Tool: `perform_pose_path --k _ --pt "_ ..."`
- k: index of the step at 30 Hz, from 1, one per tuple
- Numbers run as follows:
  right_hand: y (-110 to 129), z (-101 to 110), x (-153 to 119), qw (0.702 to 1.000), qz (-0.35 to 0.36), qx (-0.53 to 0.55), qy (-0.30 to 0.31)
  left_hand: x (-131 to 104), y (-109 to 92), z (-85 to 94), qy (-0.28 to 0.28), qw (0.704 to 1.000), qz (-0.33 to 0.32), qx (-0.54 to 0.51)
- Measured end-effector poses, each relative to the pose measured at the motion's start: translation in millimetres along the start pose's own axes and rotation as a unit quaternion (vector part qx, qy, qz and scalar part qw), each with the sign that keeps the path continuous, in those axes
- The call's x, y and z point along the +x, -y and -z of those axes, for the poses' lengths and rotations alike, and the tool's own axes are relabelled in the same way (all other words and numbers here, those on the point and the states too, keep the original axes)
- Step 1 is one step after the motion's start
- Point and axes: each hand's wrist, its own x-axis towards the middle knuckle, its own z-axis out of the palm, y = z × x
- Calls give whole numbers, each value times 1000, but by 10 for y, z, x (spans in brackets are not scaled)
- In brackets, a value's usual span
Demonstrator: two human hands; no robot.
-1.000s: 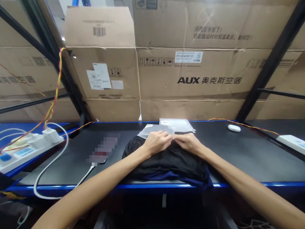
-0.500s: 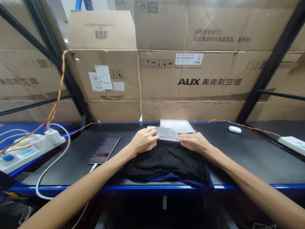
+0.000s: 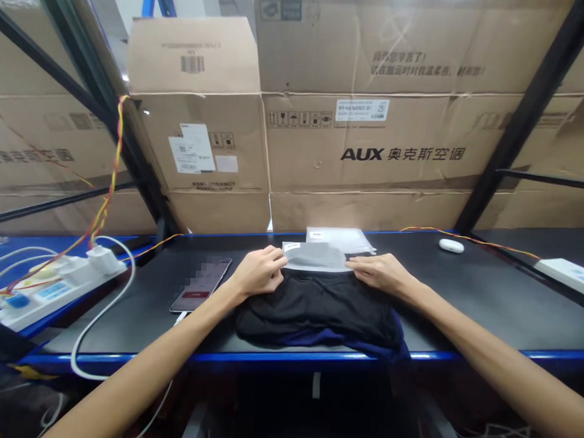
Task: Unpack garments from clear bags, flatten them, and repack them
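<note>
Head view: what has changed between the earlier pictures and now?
The left hand has moved left and the right hand slightly right, parting from where they met above the black cloth. The grey packet between them shifted slightly right and shows more fully. What they grip is unclear. The phone and white case stayed put.

Place: probably a storeroom or warehouse spot set up for work; which of the two, cannot be told.
Bench: black top [image 3: 466,302] with a blue front edge [image 3: 459,357], running across 6 o'clock.
Frame: dark metal posts [image 3: 528,115], rack-like, at 10 and 2 o'clock.
Cartons: big brown cardboard [image 3: 317,164] fills 12 o'clock, printed AUX, with handling symbols and a white label [image 3: 361,110].
Power: white socket strips [image 3: 561,270] at 9 and 3 o'clock, red-and-yellow wire [image 3: 116,155] near 10.
</note>
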Motion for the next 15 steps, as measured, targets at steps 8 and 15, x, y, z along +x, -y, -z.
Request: perform_pose_path --k 8,15 --pt "230 24 86 999 7 -30 15 -51 -3 -76 -11 998 54 0" --pt "559 -1 465 997 50 3 55 -54 -39 -110 -17 998 53 -30"
